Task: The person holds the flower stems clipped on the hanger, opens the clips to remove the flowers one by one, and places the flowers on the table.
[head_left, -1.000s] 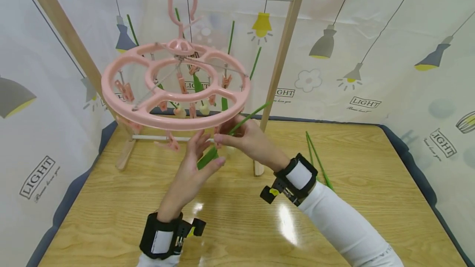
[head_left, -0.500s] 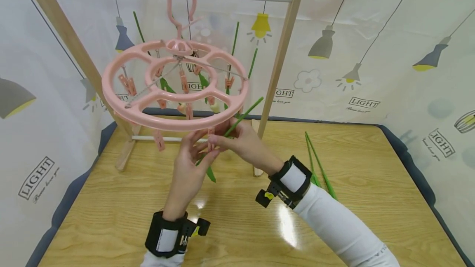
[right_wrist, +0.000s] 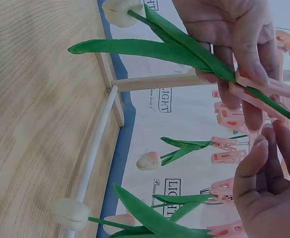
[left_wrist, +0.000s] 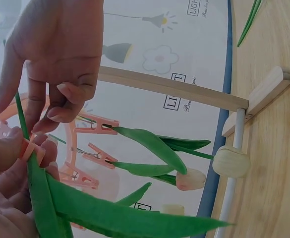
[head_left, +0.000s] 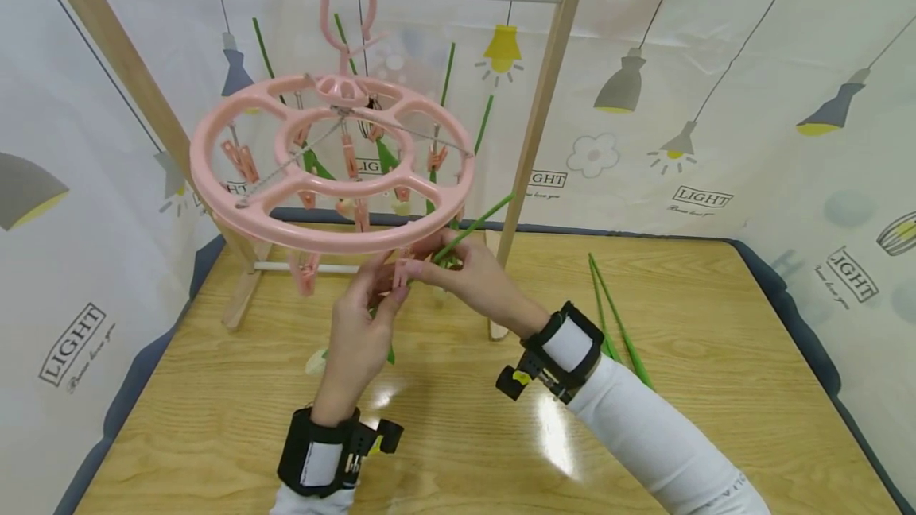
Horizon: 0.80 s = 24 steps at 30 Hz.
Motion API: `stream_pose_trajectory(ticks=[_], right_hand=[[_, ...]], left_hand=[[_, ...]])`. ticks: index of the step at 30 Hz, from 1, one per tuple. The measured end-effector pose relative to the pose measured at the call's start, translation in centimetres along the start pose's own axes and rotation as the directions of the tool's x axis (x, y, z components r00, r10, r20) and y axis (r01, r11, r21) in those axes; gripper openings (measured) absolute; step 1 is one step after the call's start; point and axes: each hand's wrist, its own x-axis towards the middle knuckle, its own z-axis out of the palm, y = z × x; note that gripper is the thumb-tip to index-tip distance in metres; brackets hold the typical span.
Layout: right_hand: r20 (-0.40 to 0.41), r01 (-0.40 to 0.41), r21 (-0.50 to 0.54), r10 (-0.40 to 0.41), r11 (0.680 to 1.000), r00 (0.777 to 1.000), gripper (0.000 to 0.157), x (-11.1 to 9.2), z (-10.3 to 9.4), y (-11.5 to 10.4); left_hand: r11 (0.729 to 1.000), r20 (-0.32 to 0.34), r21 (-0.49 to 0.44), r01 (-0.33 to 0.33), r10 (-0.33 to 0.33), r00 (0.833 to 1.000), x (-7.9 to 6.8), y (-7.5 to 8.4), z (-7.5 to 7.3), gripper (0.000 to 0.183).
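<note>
Two hands on one clip; left hand point(head_left: 358, 340) nearer, thumb and fingers pinching the pink clip point(right_wrist: 283, 90) with the stem caught in it; right hand point(head_left: 487, 280) just beyond, thumb and fingertips bent in on the clip's handle end, some tips hidden, so can't tell how hard it squeezes; change vs half a second ago: white head point(head_left: 315, 362) of the held tulip point(right_wrist: 199, 52) now shows left of the left hand, was out of sight, and the clip leans a bit more; I read that as the stem being turned and seated, probably close to done, not yet let go; tulip lies aslant, head low and left, leaves beside the left palm, bare stem end sticking up and right past the right hand; clip sits just under the near rim of the pink ring point(head_left: 322, 242), right of its middle; loose green stems point(head_left: 630, 348) on the table point(head_left: 465, 435) toward its right edge, well apart from both hands; farther off, hung tulips point(left_wrist: 231, 161) point heads down from other clips, four stems point(head_left: 484, 124) showing beyond the ring; rack point(head_left: 541, 102) carries the ring; printed backdrop point(head_left: 665, 149) past the table's far edge.
</note>
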Motion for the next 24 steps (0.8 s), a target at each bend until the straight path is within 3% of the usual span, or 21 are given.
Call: stream_pose_trajectory(ticks=[5, 10, 14, 19, 24], right_hand=[[0.002, -0.027, 0.033, 0.027, 0.999, 1.000, 0.050, -0.4, -0.9, 0.2], [-0.027, -0.040, 0.057, 0.041, 0.998, 0.999, 0.045, -0.9, -1.8, 0.3], [-0.077, -0.022, 0.099, 0.030, 0.995, 0.997, 0.034, -1.1, -2.5, 0.3], [-0.134, 0.010, 0.146, 0.010, 0.989, 0.991, 0.034, -1.2, -3.2, 0.1], [-0.201, 0.082, 0.189, -0.043, 0.978, 0.979, 0.027, -1.2, -3.4, 0.0]], left_hand=[[1.000, -0.003, 0.022, -0.008, 0.008, 1.000, 0.0, -0.1, -0.1, 0.051], [1.000, -0.006, 0.025, -0.014, 0.014, 1.000, 0.1, 0.0, -0.1, 0.050], [1.000, -0.006, 0.025, -0.006, 0.006, 1.000, 0.0, 0.1, -0.1, 0.050], [1.000, -0.004, 0.030, 0.002, -0.002, 1.000, 0.0, 0.0, -0.1, 0.050], [0.999, -0.005, 0.036, -0.006, 0.006, 1.000, 0.1, -0.1, -0.1, 0.048]])
